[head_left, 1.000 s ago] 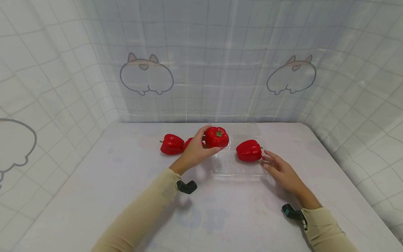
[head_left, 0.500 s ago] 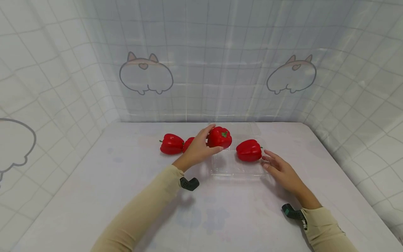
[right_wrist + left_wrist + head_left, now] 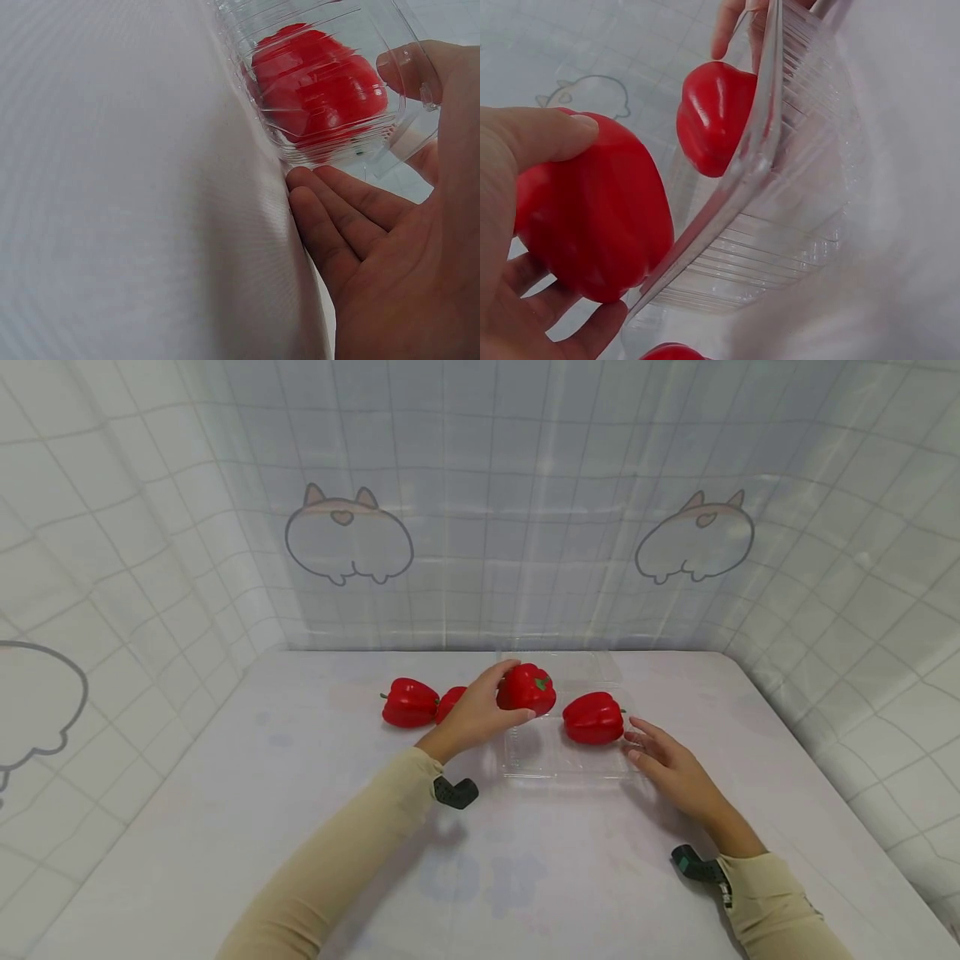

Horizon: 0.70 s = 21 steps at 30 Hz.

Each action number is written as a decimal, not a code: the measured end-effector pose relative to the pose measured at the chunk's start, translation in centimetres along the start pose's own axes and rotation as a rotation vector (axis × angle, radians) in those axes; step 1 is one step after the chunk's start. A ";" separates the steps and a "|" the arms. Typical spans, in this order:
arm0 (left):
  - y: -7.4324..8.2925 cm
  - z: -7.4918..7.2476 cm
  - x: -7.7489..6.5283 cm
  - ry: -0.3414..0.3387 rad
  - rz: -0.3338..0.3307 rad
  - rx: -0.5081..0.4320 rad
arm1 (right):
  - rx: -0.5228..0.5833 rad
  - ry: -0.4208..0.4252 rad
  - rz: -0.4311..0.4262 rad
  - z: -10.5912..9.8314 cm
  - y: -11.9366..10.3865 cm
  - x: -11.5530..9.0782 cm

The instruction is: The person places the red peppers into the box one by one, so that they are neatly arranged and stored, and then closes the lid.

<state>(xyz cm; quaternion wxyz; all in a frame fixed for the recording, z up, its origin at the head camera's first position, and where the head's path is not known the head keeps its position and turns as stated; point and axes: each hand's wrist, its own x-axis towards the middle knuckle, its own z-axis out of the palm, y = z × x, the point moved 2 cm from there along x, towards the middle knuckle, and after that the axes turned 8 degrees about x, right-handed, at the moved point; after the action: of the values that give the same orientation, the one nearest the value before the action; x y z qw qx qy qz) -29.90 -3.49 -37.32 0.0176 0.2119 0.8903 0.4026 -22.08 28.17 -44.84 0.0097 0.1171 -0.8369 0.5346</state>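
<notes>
My left hand (image 3: 480,706) grips a red bell pepper (image 3: 529,688) with a green stem, holding it over the left part of a clear plastic clamshell container (image 3: 529,770). In the left wrist view, the thumb lies across the held bell pepper (image 3: 604,214) and the fingers curl under it beside the container's rim. A second bell pepper (image 3: 593,718) lies on its side inside the container. My right hand (image 3: 675,777) holds the container's right side; in the right wrist view its thumb (image 3: 409,71) is at the rim and several fingertips (image 3: 304,180) are low by the outer wall.
Two more bell peppers lie on the white table left of the container: one whole bell pepper (image 3: 409,702) and another bell pepper (image 3: 450,702) partly hidden by the left hand. The container's open lid (image 3: 581,667) lies toward the back. Gridded curtains (image 3: 480,527) enclose the table.
My left hand has carried its bell pepper a little to the right, and the pepper has turned so its stem faces more rightward. The right hand and container have stayed still.
</notes>
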 end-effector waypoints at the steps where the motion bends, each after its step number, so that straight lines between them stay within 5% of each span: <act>1: 0.0 0.0 0.0 -0.002 0.001 0.006 | -0.004 -0.003 -0.003 0.0 0.0 0.0; 21: 0.8 -0.1 0.8 -0.103 0.045 0.091 | -0.009 0.003 0.000 0.0 -0.3 -0.2</act>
<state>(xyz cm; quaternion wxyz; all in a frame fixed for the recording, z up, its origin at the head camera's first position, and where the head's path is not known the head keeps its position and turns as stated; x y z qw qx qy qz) -30.41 -2.81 -36.55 0.0444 0.2529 0.9006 0.3507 -21.84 28.06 -44.64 0.0112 0.1163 -0.8392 0.5312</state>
